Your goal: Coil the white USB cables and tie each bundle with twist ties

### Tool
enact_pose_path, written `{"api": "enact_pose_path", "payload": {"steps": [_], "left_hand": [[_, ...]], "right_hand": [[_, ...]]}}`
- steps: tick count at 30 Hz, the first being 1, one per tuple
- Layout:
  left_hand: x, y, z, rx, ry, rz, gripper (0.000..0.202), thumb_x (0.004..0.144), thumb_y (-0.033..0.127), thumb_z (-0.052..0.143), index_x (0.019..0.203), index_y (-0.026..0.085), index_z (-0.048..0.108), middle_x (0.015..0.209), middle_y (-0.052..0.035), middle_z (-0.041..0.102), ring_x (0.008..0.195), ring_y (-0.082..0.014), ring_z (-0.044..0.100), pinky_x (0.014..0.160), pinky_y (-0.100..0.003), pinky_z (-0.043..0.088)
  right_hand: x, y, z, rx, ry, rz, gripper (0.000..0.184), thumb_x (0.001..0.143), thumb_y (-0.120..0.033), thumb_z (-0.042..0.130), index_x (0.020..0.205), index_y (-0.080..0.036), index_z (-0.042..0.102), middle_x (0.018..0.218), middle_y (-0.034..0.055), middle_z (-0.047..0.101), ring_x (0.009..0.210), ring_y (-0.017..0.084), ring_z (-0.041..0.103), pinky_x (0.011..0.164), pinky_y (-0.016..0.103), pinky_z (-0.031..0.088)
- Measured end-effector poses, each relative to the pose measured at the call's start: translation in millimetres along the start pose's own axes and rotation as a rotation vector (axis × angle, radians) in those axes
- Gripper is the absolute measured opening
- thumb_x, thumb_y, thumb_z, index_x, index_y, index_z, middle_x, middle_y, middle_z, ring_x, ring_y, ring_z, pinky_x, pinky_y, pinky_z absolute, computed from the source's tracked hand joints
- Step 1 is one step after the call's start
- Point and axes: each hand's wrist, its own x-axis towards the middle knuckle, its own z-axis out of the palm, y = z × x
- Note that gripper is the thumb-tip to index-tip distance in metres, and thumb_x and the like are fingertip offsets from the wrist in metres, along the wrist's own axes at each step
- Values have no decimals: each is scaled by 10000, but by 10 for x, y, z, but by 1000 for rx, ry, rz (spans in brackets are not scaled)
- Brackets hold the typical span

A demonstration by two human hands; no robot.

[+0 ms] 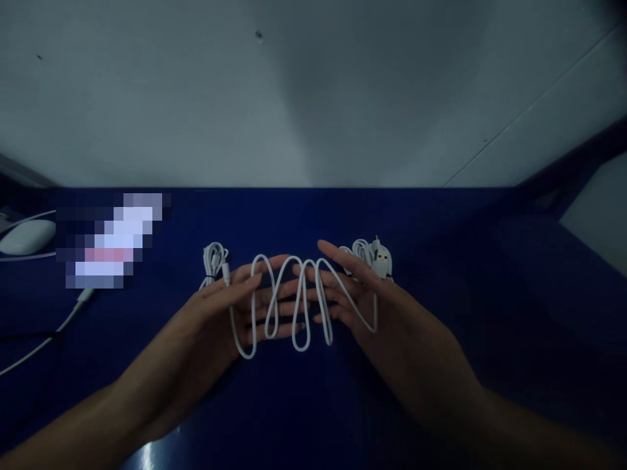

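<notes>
A white cable (294,300) lies in several back-and-forth loops on the dark blue table (441,215). My left hand (230,313) and my right hand (357,294) flank the loops, fingers stretched out and spread, fingertips pointing toward each other and touching or hovering over the cable strands. One plug end (225,271) rests by my left index finger. A coiled white cable bundle (214,256) lies just beyond my left hand. Another coiled white cable with a USB plug (377,256) lies just beyond my right hand.
A white rounded object (27,236) sits at the far left edge, and a thin white wire (49,336) trails across the table below it. A blurred patch (112,238) covers something at the left. A pale wall (294,98) rises behind the table.
</notes>
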Motion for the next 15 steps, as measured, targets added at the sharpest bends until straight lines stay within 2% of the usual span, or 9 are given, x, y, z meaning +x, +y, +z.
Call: {"api": "enact_pose_path", "payload": {"steps": [3,5,8,11,15], "left_hand": [[-25,-3,-20,-32,-12,5,489,1107,425,721,1573,276,732,1612,-131,749,1542,-420,650,1205,-570,618],[-39,-1,-28,-78,-31,3,497,1118,426,688,1583,252,721,1623,-147,738,1548,-430,644,1174,-564,646],[-49,9,-28,-137,-53,-10,525,1145,456,633,1619,236,681,1642,-174,717,1539,-432,653,1156,-561,655],[-50,13,-36,-162,-63,-8,556,1160,509,587,1673,299,623,1658,-159,705,1527,-447,662,1160,-610,639],[-33,11,-33,-144,-60,27,560,1130,558,638,1667,401,614,1662,-112,707,1543,-444,646,1149,-607,640]], "right_hand": [[-12,-7,14,21,-13,23,480,1128,-664,620,1553,-455,693,1617,-10,713,1686,307,464,1420,608,268],[-12,-22,34,29,-22,37,476,1141,-671,590,1541,-437,695,1593,8,723,1663,316,492,1386,598,342],[6,-47,63,71,-40,28,368,1162,-614,580,1345,-358,769,1490,56,766,1533,356,618,1257,594,501],[36,-58,75,103,-62,19,295,1148,-555,634,1187,-304,783,1352,75,797,1365,354,716,1166,574,564],[43,-47,61,59,-44,56,214,1105,-450,752,1275,-331,807,1365,53,792,1280,299,744,1170,531,564]]}}
